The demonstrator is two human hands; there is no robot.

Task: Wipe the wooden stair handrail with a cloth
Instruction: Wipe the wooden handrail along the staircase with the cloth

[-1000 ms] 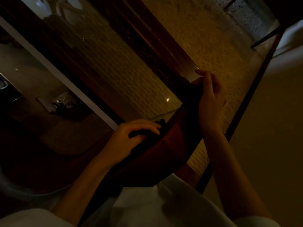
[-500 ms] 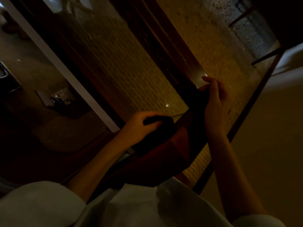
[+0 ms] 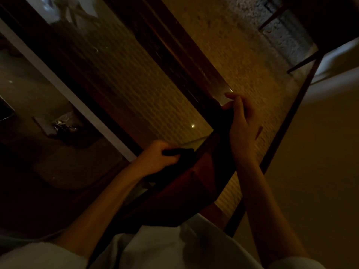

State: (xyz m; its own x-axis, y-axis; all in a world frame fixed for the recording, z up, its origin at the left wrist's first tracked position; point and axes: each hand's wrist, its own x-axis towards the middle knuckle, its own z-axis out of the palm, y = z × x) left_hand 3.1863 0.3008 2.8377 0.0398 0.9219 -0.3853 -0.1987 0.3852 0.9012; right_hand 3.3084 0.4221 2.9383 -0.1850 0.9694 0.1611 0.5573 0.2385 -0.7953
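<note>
Now | left grip (image 3: 155, 159) clenched on dark cloth (image 3: 181, 157), pressed atop handrail (image 3: 206, 171) | right grip (image 3: 242, 131) farther up rail, clasp unclear

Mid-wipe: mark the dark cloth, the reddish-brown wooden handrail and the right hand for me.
dark cloth (image 3: 185, 158): head view, bunched fold on the rail.
reddish-brown wooden handrail (image 3: 204, 171): head view, lit top face.
right hand (image 3: 243, 131): head view, back of the hand.

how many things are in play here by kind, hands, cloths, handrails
hands: 2, the left hand gripping the cloth and the right hand on the rail
dark cloth: 1 that shows; near the right hand it is too dark to tell
wooden handrail: 1
total: 4
</note>
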